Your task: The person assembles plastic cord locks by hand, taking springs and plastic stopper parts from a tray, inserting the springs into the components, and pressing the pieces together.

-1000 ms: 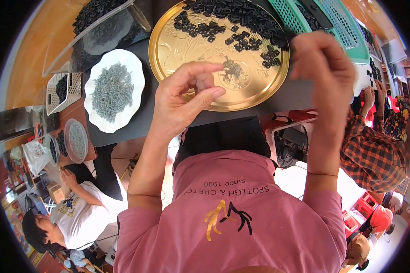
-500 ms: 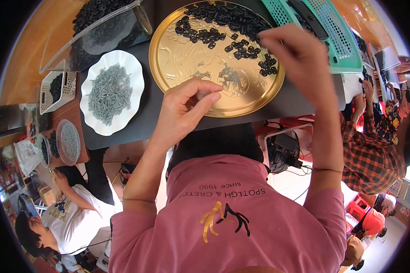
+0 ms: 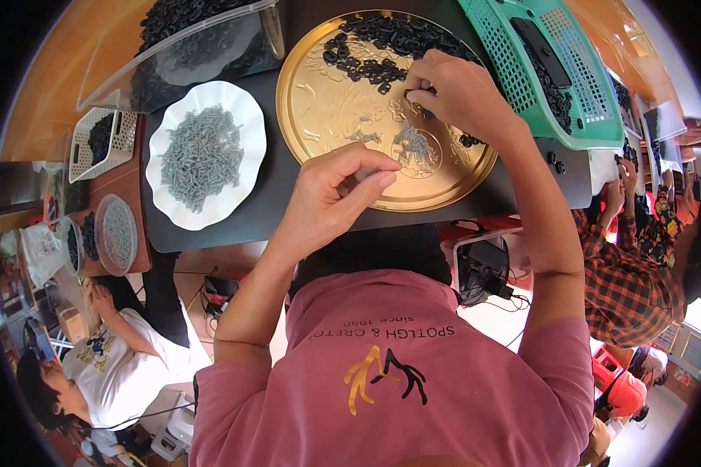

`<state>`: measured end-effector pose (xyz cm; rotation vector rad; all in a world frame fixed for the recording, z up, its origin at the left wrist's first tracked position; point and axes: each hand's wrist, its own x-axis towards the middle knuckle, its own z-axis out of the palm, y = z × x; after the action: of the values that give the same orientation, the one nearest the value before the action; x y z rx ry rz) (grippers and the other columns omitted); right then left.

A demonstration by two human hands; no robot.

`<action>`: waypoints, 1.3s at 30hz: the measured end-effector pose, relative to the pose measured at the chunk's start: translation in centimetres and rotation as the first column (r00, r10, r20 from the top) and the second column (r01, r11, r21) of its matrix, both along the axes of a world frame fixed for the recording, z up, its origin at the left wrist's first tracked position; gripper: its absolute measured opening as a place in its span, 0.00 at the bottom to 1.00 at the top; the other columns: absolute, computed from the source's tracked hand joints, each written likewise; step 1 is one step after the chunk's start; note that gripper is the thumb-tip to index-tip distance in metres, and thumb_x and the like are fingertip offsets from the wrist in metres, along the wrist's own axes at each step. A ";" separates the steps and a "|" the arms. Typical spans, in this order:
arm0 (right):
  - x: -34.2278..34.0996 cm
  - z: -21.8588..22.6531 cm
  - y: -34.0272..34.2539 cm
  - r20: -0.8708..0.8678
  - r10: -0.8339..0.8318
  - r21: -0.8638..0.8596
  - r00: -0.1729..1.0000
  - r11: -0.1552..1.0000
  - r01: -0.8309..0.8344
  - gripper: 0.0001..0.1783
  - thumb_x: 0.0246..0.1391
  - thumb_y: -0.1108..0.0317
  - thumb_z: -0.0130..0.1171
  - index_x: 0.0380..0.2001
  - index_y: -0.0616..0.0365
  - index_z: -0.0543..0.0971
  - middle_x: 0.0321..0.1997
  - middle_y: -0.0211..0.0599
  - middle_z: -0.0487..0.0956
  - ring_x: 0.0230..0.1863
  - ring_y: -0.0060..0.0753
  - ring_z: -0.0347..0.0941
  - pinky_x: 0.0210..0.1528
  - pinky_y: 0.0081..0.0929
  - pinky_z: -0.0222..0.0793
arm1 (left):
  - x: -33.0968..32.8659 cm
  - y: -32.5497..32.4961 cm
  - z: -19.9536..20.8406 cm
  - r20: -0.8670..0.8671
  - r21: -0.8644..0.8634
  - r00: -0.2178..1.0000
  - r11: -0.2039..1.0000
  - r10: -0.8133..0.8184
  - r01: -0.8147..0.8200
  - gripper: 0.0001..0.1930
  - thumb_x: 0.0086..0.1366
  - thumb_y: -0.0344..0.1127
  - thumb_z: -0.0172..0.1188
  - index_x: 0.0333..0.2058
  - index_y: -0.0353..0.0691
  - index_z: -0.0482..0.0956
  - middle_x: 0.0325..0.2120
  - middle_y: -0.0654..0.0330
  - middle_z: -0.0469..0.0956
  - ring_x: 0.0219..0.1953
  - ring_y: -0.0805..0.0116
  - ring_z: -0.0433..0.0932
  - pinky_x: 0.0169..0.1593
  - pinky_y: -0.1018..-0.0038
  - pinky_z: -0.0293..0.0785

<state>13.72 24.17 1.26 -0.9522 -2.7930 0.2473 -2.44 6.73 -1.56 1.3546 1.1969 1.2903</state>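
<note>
Over the near edge of a round gold tray [image 3: 308,140], my left hand [image 3: 339,191] is closed, thumb and forefinger pinched together. Whatever lies between those fingertips is too small to make out. My right hand [image 3: 467,97] reaches over the tray with its fingers pinched at a small black plastic piece [image 3: 407,93]. Small black plastic pieces [image 3: 374,71] spread along the tray's far side, some hidden behind my right hand. A little heap of grey screws [image 3: 414,148] lies mid-tray, between my two hands.
Left of the tray stands a white scalloped plate [image 3: 160,194] heaped with grey screws [image 3: 201,156]. Behind it is a clear bin [image 3: 210,70] of black pieces. A green basket [image 3: 514,74] stands at the right, with two black pieces [image 3: 556,162] near it. Other people sit on both sides.
My right hand has come left and lower, from near the green basket to the black pieces on the tray. My left hand keeps its pinch. The whole view has shifted slightly.
</note>
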 end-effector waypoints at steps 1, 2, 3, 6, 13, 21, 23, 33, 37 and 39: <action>0.0 0.0 0.0 0.001 0.004 -0.016 1.000 1.000 -0.004 0.06 0.47 0.68 0.60 0.29 0.57 0.79 0.30 0.36 0.75 0.29 0.40 0.73 0.33 0.32 0.68 | 0.0 -0.1 -0.1 0.000 -0.001 1.000 1.000 0.003 -0.003 0.06 0.61 0.29 0.59 0.36 0.34 0.79 0.24 0.67 0.74 0.22 0.84 0.67 0.25 0.85 0.63; 0.0 0.0 0.0 0.002 0.009 -0.017 1.000 1.000 -0.009 0.06 0.47 0.68 0.60 0.29 0.57 0.79 0.30 0.36 0.75 0.29 0.40 0.73 0.33 0.32 0.68 | 0.1 -0.1 -0.2 0.049 -0.023 0.999 1.000 0.016 -0.015 0.06 0.61 0.29 0.59 0.36 0.34 0.79 0.23 0.67 0.73 0.23 0.85 0.68 0.26 0.85 0.63; 0.1 0.0 -0.4 -0.095 0.028 -0.105 0.995 0.994 -0.038 0.06 0.48 0.68 0.60 0.30 0.58 0.78 0.28 0.33 0.75 0.27 0.35 0.72 0.32 0.29 0.67 | 0.1 -0.1 -0.3 0.099 -0.047 0.995 0.999 0.029 -0.025 0.06 0.61 0.28 0.58 0.37 0.34 0.78 0.23 0.67 0.73 0.23 0.85 0.68 0.26 0.85 0.64; 0.3 0.6 -2.6 -0.275 -0.118 -0.486 0.954 0.874 -0.032 0.08 0.50 0.66 0.60 0.30 0.60 0.78 0.26 0.29 0.75 0.26 0.25 0.71 0.30 0.24 0.66 | 0.4 -0.3 -0.3 0.144 -0.061 0.980 0.990 0.138 -0.130 0.08 0.59 0.25 0.59 0.39 0.34 0.78 0.26 0.63 0.74 0.25 0.82 0.71 0.28 0.84 0.67; 1.1 0.3 -7.5 -0.314 -0.477 -0.930 0.821 0.330 -0.164 0.07 0.54 0.66 0.59 0.31 0.59 0.77 0.20 0.20 0.70 0.19 0.09 0.61 0.20 0.11 0.55 | 1.4 0.3 -0.1 -0.314 0.518 0.871 0.837 0.378 -0.177 0.13 0.52 0.21 0.63 0.38 0.35 0.77 0.36 0.53 0.74 0.31 0.64 0.77 0.33 0.73 0.74; 1.8 1.5 -11.3 -0.253 -0.546 -0.963 0.799 0.225 -0.152 0.11 0.56 0.64 0.57 0.32 0.62 0.78 0.21 0.23 0.72 0.20 0.10 0.62 0.21 0.12 0.57 | 1.5 -1.5 -0.5 -0.291 0.597 0.856 0.780 0.427 -0.187 0.11 0.50 0.21 0.66 0.33 0.33 0.76 0.29 0.53 0.77 0.27 0.63 0.78 0.27 0.75 0.74; 1.9 2.0 -11.7 -0.243 -0.548 -0.964 0.801 0.228 -0.137 0.11 0.55 0.64 0.58 0.33 0.63 0.78 0.22 0.24 0.74 0.22 0.10 0.64 0.22 0.13 0.58 | 1.5 -2.6 -0.5 -0.247 0.522 0.887 0.825 0.390 -0.217 0.11 0.50 0.21 0.66 0.33 0.33 0.77 0.29 0.53 0.77 0.26 0.64 0.77 0.27 0.76 0.74; 1.6 0.7 -7.7 -0.391 -0.266 -0.519 0.881 0.854 0.027 0.06 0.50 0.70 0.61 0.31 0.61 0.78 0.26 0.30 0.75 0.23 0.20 0.70 0.26 0.21 0.65 | 0.7 -5.7 -1.1 0.204 -0.014 0.937 0.958 0.283 -0.287 0.07 0.58 0.19 0.58 0.36 0.31 0.74 0.30 0.61 0.76 0.28 0.80 0.72 0.32 0.84 0.69; 1.9 0.1 -5.1 -0.312 -0.098 -0.109 0.945 0.992 0.066 0.05 0.48 0.69 0.60 0.28 0.57 0.78 0.30 0.36 0.77 0.28 0.41 0.75 0.30 0.32 0.69 | 0.3 -5.8 -1.3 0.320 -0.029 0.908 0.961 0.271 -0.276 0.08 0.59 0.19 0.57 0.38 0.31 0.73 0.31 0.61 0.75 0.28 0.80 0.72 0.32 0.85 0.69; 2.2 0.0 -4.4 -0.243 -0.095 -0.092 0.965 0.993 0.075 0.07 0.49 0.66 0.59 0.28 0.58 0.78 0.29 0.37 0.78 0.28 0.42 0.75 0.32 0.34 0.69 | 0.0 -5.7 -1.3 0.344 -0.054 0.901 0.963 0.265 -0.263 0.07 0.61 0.20 0.56 0.39 0.31 0.73 0.30 0.60 0.75 0.28 0.80 0.72 0.33 0.85 0.70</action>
<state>15.92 19.82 1.28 -0.9828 -2.5260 0.4388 -2.40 1.02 -2.89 0.9244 1.1566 1.6384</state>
